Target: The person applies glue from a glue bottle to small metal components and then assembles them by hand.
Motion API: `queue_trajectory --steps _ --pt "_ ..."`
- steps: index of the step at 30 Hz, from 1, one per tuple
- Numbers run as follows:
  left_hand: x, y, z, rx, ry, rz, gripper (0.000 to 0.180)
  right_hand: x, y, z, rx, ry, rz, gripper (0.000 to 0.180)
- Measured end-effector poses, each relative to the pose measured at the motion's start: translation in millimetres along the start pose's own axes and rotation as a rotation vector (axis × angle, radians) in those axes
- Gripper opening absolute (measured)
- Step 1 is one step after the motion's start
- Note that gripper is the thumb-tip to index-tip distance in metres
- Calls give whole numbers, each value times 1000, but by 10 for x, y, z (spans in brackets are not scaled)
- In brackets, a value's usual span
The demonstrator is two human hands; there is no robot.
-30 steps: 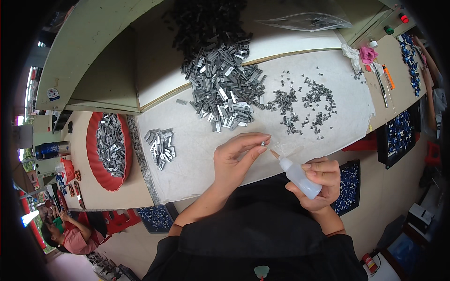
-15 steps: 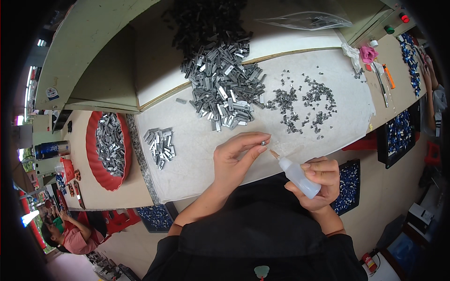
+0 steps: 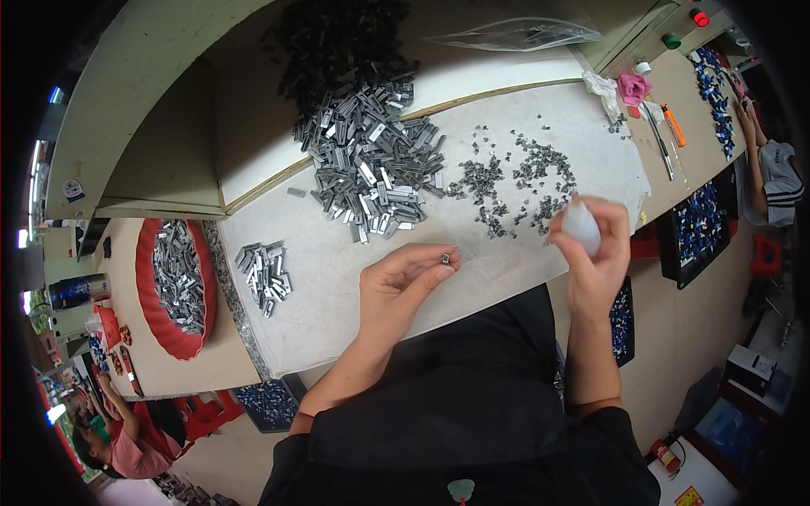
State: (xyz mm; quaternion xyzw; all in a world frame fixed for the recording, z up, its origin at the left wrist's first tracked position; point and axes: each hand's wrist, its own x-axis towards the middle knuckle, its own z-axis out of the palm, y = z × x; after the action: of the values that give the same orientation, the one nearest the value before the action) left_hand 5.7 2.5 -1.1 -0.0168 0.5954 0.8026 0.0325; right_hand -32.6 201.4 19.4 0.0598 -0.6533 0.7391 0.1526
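Between thumb and fingertips my left hand [image 3: 396, 291] pinches a small metal block [image 3: 445, 259], its square end showing. My right hand [image 3: 597, 253] is wrapped round a white squeeze bottle [image 3: 580, 229], raised near the table's right front edge with its tip pointing up. Just beyond that hand lie scattered small dark metal pieces [image 3: 544, 164]. A large heap of grey metal blocks [image 3: 371, 160] spreads over the white sheet [image 3: 325, 325] ahead of my left hand. To its left is a smaller pile of similar blocks [image 3: 266, 274].
At the left stands a red scalloped bowl [image 3: 148, 295] full of metal blocks. A shelf unit [image 3: 160, 152] rises at the back left. Far right lie an orange cutter [image 3: 673, 125], a pink cloth [image 3: 634, 88] and black trays [image 3: 696, 232] of blue and white parts. Other people work at both sides.
My right hand has moved away from the left hand, up and to the right, turning the bottle tip upward. The left hand keeps its pinch on the block. The whole view has shifted slightly.
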Motion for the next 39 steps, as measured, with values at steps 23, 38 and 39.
queue_trajectory --steps 23,38,39 --pt "-17 3 -60 12 -79 25 19 811 353 238 -1110 -417 -45 16" --pt "-17 14 -49 39 -72 35 20 836 360 295 -1136 -425 -30 15" --pt "-20 14 -46 36 -47 26 20 834 353 293 -1133 -425 -30 15"
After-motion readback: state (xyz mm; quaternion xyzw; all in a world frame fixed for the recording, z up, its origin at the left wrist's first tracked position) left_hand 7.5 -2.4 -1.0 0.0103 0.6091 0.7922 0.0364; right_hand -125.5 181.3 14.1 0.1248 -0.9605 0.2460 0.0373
